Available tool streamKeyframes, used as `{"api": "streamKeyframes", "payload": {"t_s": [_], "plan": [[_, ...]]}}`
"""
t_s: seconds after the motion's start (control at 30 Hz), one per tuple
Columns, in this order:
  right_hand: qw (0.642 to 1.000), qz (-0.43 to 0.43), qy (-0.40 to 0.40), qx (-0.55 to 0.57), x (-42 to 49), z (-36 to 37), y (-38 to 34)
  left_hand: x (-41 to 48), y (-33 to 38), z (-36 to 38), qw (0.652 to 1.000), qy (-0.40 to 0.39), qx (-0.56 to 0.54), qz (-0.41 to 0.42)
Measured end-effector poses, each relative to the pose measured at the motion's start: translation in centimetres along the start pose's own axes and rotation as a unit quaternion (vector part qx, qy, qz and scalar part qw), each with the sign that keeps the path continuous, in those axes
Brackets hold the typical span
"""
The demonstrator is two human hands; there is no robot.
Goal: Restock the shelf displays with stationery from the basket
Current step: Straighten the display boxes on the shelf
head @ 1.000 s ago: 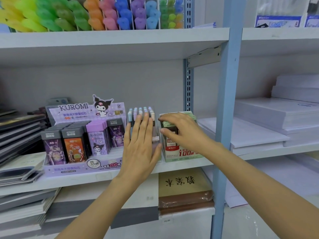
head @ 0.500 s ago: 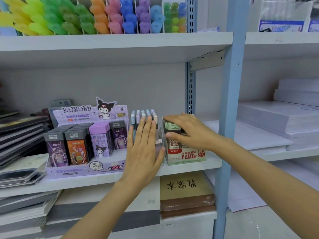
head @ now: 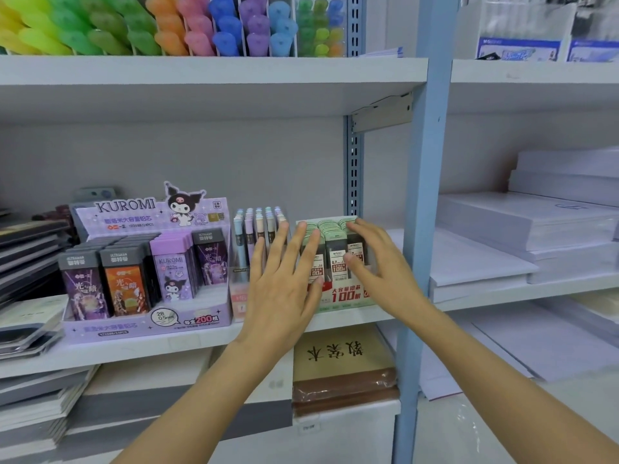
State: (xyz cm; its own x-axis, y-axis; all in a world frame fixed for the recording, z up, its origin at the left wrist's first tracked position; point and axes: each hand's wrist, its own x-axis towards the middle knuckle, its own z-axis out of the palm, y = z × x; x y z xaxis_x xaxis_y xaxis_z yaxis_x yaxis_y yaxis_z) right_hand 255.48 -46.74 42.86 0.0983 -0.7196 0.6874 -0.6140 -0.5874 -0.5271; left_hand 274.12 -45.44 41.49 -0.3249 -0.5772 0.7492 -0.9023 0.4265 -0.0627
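A green and white display box of pencil-lead cases point(head: 338, 298) stands on the middle shelf point(head: 167, 346) beside the blue upright post. My left hand point(head: 284, 279) lies flat, fingers straight, against the front left of this box, partly covering the clear box of pastel pens point(head: 258, 242) to its left. My right hand point(head: 375, 262) rests on the box's top right, fingers spread over the green caps and thumb on the front of the cases. A purple Kuromi display box point(head: 147, 272) of lead cases stands further left. No basket is in view.
A blue steel post point(head: 422, 229) rises just right of my right hand. White paper reams point(head: 522, 236) fill the right bay. Notebooks point(head: 26, 249) are stacked at far left, coloured highlighters point(head: 167, 25) stand on the upper shelf, and brown books point(head: 341, 370) lie below.
My left hand has slid right from the pen box onto the front of the green lead box. My right hand has shifted to the box's right side.
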Motion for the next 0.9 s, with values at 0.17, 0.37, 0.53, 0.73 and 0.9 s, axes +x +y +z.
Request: {"api": "streamKeyframes", "payload": {"t_s": [0.17,0.37,0.53,0.73,0.9], "plan": [[1.000,0.002,-0.007,0.015,-0.1,-1.1,0.5,0.1,0.0,0.1,1.000,0.000,0.002,-0.005],[0.993,-0.078,0.067,-0.056,-3.1,-0.4,0.4,-0.6,0.0,0.5,1.000,0.010,-0.004,0.005],[0.977,-0.098,0.004,-0.190,-3.4,-0.1,0.6,-1.2,0.1,0.4,1.000,0.017,-0.002,0.018],[0.976,-0.122,0.042,-0.173,-3.5,-0.3,0.8,-1.5,0.1,0.4,0.999,-0.003,0.007,0.032],[0.993,-0.096,-0.002,-0.074,-2.5,-0.5,0.5,-1.5,0.0,0.4,0.999,-0.007,0.022,0.027]]}}
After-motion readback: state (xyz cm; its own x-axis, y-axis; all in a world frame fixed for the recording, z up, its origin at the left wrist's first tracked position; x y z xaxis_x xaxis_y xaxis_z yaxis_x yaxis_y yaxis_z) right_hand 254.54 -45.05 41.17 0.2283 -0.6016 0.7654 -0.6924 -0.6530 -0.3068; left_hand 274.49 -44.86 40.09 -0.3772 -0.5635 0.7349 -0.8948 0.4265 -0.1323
